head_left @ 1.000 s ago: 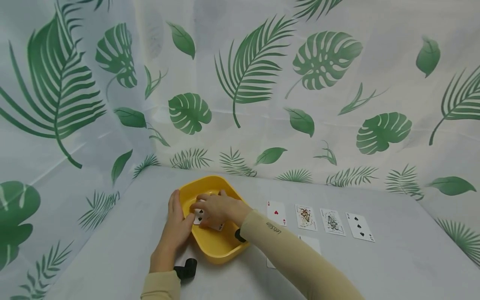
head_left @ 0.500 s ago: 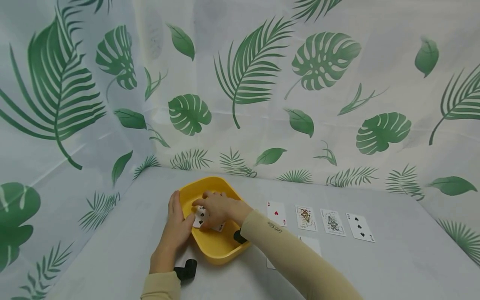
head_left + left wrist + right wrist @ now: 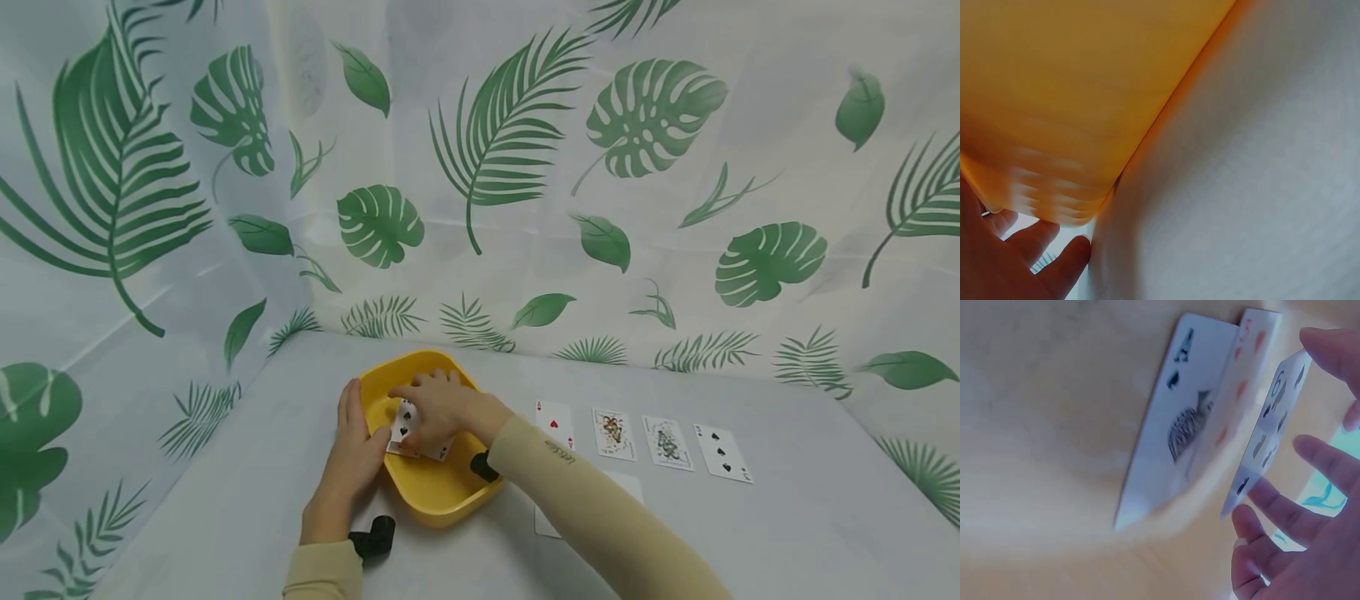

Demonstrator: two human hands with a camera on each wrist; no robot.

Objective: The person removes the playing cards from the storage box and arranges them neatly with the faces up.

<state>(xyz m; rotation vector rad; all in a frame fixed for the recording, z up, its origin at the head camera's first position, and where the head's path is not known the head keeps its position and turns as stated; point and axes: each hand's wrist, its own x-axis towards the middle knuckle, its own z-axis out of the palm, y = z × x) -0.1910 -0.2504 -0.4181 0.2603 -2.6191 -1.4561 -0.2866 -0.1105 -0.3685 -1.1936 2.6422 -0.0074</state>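
Note:
A yellow plastic tub [image 3: 438,508] stands on the table, with my left hand [image 3: 358,442] gripping its left wall, thumb at the rim and fingers along the outside. In the left wrist view, the fingers [image 3: 1035,244] lie near the tub's outer wall. Inside the tub, my right hand [image 3: 442,408] holds a six of spades [image 3: 1266,428] by its edges, between thumb and fingers, tilted up. Beneath it lie an ace of spades [image 3: 1179,412] and a red-suited card [image 3: 1247,375], whose rank is blurred. The right hand hides part of these cards in the head view.
Right of the tub lie a row of face-up cards: an ace of hearts [image 3: 553,425], two jokers [image 3: 613,434] and a three of spades [image 3: 722,454]. Nearer, more cards [image 3: 550,523] are partly hidden by the right sleeve [image 3: 600,508]. Leaf-printed cloth [image 3: 480,275] surrounds the table.
My right hand has risen slightly, and the six of spades in it has tilted up from the cards below. The left hand stays on the tub wall.

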